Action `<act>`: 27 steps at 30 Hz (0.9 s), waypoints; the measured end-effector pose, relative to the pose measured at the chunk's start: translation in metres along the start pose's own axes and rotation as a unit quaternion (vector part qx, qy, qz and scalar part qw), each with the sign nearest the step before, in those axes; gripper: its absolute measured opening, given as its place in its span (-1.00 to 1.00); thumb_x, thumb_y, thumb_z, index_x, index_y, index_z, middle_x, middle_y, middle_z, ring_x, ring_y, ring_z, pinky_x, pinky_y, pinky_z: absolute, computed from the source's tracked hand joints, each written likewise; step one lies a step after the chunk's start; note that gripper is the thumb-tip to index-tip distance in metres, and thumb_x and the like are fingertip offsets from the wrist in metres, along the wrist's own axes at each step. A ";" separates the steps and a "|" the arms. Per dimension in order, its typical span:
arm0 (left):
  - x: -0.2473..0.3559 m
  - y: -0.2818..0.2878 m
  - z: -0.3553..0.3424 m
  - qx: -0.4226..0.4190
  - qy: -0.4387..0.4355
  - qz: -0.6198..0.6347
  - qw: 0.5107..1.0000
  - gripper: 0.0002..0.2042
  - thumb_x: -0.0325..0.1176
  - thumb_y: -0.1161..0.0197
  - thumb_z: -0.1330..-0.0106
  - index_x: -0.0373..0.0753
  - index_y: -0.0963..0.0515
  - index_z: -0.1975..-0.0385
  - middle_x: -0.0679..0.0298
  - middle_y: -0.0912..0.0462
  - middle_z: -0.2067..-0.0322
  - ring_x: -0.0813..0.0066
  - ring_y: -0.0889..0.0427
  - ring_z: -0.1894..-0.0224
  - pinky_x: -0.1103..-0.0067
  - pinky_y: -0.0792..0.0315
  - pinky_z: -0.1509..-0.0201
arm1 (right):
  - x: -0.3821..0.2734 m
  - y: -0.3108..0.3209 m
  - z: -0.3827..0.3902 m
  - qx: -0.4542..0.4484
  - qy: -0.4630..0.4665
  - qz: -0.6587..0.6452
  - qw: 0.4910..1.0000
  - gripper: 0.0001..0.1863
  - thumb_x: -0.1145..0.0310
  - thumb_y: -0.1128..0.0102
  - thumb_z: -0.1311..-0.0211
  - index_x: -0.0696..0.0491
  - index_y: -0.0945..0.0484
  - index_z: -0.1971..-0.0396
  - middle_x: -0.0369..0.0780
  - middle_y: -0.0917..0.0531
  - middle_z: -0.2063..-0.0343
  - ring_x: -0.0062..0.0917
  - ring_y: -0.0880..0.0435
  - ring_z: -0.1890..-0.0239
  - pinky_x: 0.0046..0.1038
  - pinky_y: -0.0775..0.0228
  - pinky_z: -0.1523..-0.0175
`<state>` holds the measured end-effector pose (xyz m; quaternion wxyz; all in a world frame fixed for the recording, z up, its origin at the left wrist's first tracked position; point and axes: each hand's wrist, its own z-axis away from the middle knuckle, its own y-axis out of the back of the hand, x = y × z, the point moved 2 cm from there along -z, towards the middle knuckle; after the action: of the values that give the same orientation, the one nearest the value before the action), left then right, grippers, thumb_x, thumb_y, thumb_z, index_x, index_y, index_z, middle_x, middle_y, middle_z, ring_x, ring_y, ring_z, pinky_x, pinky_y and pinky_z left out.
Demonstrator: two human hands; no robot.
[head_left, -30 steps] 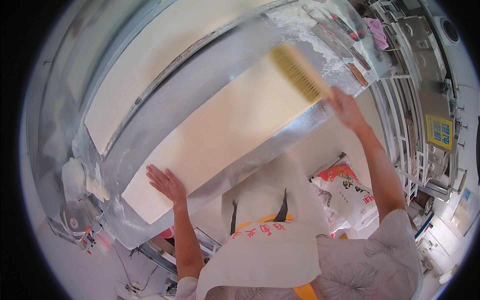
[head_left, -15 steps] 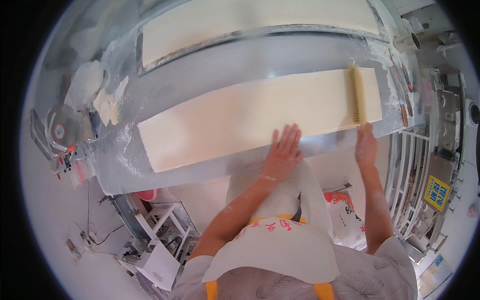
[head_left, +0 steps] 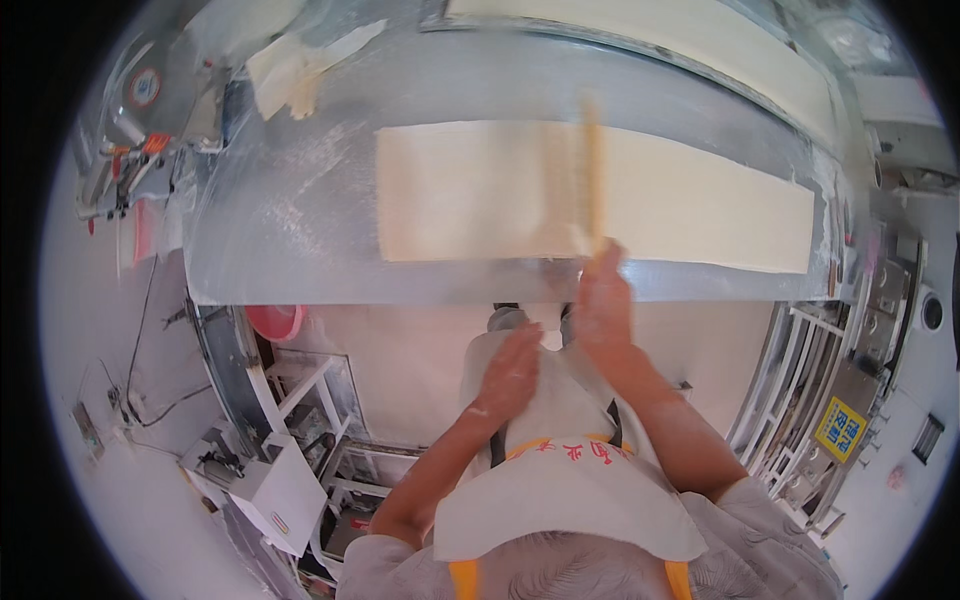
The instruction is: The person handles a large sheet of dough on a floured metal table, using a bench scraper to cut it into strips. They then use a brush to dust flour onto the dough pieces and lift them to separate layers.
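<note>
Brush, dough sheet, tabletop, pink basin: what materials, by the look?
Brush: possibly wood, tan; motion blur hides finish and bristle material.
Dough sheet: likely flour dough; cream, matte, smooth, thin.
Tabletop: probably stainless steel; grey, soft sheen, white powdery smears.
Pink basin: likely plastic; even colour throughout, smooth rounded wall.

Before me a wide metal table [head_left: 280, 235] spans the room, pale light gleaming along its near edge. Pinkish floor [head_left: 690, 335] shows on the near side. At left, 1 dark cable [head_left: 143, 320] runs down a whitish wall [head_left: 90, 365], near a white-framed rack [head_left: 308, 389]; at right, steel cabinets [head_left: 852, 380] carry 1 yellow-and-blue sign [head_left: 840, 428].
</note>
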<state>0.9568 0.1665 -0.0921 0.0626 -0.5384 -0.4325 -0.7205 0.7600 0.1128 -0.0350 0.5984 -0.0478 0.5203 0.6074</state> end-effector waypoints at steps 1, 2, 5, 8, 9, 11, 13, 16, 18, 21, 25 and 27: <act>-0.009 0.017 0.012 0.050 0.053 0.023 0.997 -0.67 -0.51 -0.17 -0.47 -0.40 -0.55 -0.19 -0.10 -0.56 -0.29 -0.13 -0.52 -0.34 0.21 -0.42 -0.45 | 0.014 0.000 -0.001 0.021 -0.022 -0.077 0.997 -0.61 0.38 -0.03 -0.53 0.18 -0.23 -0.22 -0.10 -0.58 0.53 -0.14 -0.58 0.52 -0.13 -0.47 0.40; -0.020 0.028 0.029 0.076 0.096 0.024 0.992 -0.66 -0.50 -0.17 -0.47 -0.37 -0.55 -0.21 -0.08 -0.56 -0.28 -0.12 -0.52 -0.34 0.20 -0.43 -0.45 | 0.027 -0.002 -0.001 0.042 -0.039 -0.152 0.987 -0.60 0.38 -0.03 -0.53 0.19 -0.22 -0.23 -0.14 -0.57 0.53 -0.18 -0.56 0.54 -0.15 -0.48 0.41; -0.044 0.037 0.081 0.126 0.210 0.004 0.970 -0.65 -0.49 -0.18 -0.47 -0.35 -0.54 -0.22 -0.06 -0.57 -0.26 -0.13 -0.52 -0.33 0.18 -0.45 -0.42 | 0.013 -0.079 0.035 -0.054 0.023 0.011 0.998 -0.52 0.39 -0.05 -0.52 0.20 -0.19 -0.31 -0.08 -0.62 0.41 -0.12 -0.60 0.42 -0.11 -0.51 0.28; -0.045 0.037 0.104 0.116 0.229 -0.043 0.965 -0.66 -0.54 -0.19 -0.44 -0.40 -0.55 -0.18 -0.11 -0.58 -0.22 -0.18 -0.53 -0.28 0.18 -0.48 -0.37 | -0.058 -0.209 0.071 -0.182 0.026 -0.124 0.975 -0.36 0.42 -0.06 -0.47 0.23 -0.10 -0.46 0.08 -0.64 0.24 0.00 -0.63 0.16 0.00 -0.51 0.01; -0.038 0.042 0.101 0.117 0.207 -0.044 0.970 -0.66 -0.54 -0.19 -0.44 -0.41 -0.55 -0.18 -0.11 -0.59 -0.19 -0.18 -0.54 -0.26 0.17 -0.48 -0.36 | -0.072 -0.229 0.071 -0.166 0.098 -0.123 0.973 -0.38 0.42 -0.05 -0.48 0.27 -0.12 -0.43 0.09 -0.63 0.26 -0.01 -0.60 0.20 -0.02 -0.51 0.04; -0.046 0.039 0.116 0.126 0.224 -0.046 0.965 -0.66 -0.54 -0.19 -0.43 -0.40 -0.55 -0.19 -0.10 -0.60 -0.16 -0.18 -0.55 -0.23 0.17 -0.48 -0.34 | -0.126 -0.246 0.069 -0.179 0.147 -0.089 0.969 -0.42 0.42 -0.05 -0.48 0.33 -0.15 -0.38 0.10 -0.60 0.30 -0.05 -0.55 0.28 -0.08 -0.50 0.10; -0.069 0.026 0.150 0.118 0.287 -0.036 0.950 -0.65 -0.54 -0.20 -0.42 -0.39 -0.56 -0.19 -0.08 -0.61 -0.16 -0.17 -0.55 -0.23 0.17 -0.47 -0.34 | -0.125 -0.248 0.064 -0.114 0.232 0.009 0.966 -0.47 0.47 -0.05 -0.46 0.36 -0.17 -0.31 0.11 -0.59 0.34 -0.03 -0.55 0.33 -0.09 -0.51 0.17; -0.052 0.051 0.142 0.217 0.318 -0.002 0.923 -0.64 -0.54 -0.22 -0.38 -0.37 -0.58 -0.17 -0.07 -0.61 -0.17 -0.16 -0.54 -0.26 0.18 -0.45 -0.35 | -0.098 -0.214 0.063 -0.073 0.166 0.017 0.983 -0.48 0.51 -0.07 -0.43 0.36 -0.17 -0.29 0.12 -0.63 0.37 0.08 -0.63 0.37 0.04 -0.53 0.20; -0.056 0.051 0.144 0.183 0.328 -0.012 0.927 -0.65 -0.54 -0.22 -0.38 -0.36 -0.59 -0.17 -0.05 -0.61 -0.18 -0.14 -0.52 -0.27 0.19 -0.46 -0.34 | -0.113 -0.200 0.081 -0.121 0.077 -0.007 0.990 -0.47 0.49 -0.07 -0.44 0.32 -0.17 -0.32 0.04 -0.61 0.46 0.03 -0.63 0.43 0.06 -0.52 0.19; -0.047 0.071 0.112 0.190 0.272 0.050 0.942 -0.65 -0.53 -0.22 -0.39 -0.35 -0.59 -0.16 -0.04 -0.61 -0.16 -0.13 -0.51 -0.28 0.18 -0.46 -0.34 | -0.123 -0.224 0.094 -0.160 0.155 0.034 0.974 -0.48 0.49 -0.05 -0.46 0.31 -0.17 -0.31 0.12 -0.61 0.38 0.11 -0.66 0.36 0.07 -0.54 0.21; -0.053 0.078 0.109 0.190 0.272 0.003 0.943 -0.63 -0.47 -0.25 -0.39 -0.33 -0.60 -0.19 -0.05 -0.62 -0.17 -0.16 -0.50 -0.29 0.18 -0.45 -0.35 | -0.127 -0.202 0.080 -0.141 0.152 0.023 0.978 -0.55 0.43 -0.03 -0.51 0.34 -0.20 -0.24 0.26 -0.66 0.16 0.25 -0.71 0.23 0.16 -0.56 0.18; -0.052 0.078 0.094 0.185 0.271 -0.006 0.944 -0.62 -0.45 -0.27 -0.38 -0.32 -0.60 -0.20 -0.07 -0.63 -0.17 -0.19 -0.50 -0.28 0.17 -0.45 -0.35 | -0.098 -0.211 0.070 -0.140 0.186 0.059 0.971 -0.59 0.40 -0.05 -0.52 0.28 -0.23 -0.20 0.22 -0.68 0.18 0.22 -0.71 0.21 0.15 -0.55 0.13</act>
<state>1.0898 0.1638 -0.0880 0.2720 -0.2987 -0.5284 -0.7467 0.9907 0.0404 -0.0578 0.4418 -0.2124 0.5343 0.6887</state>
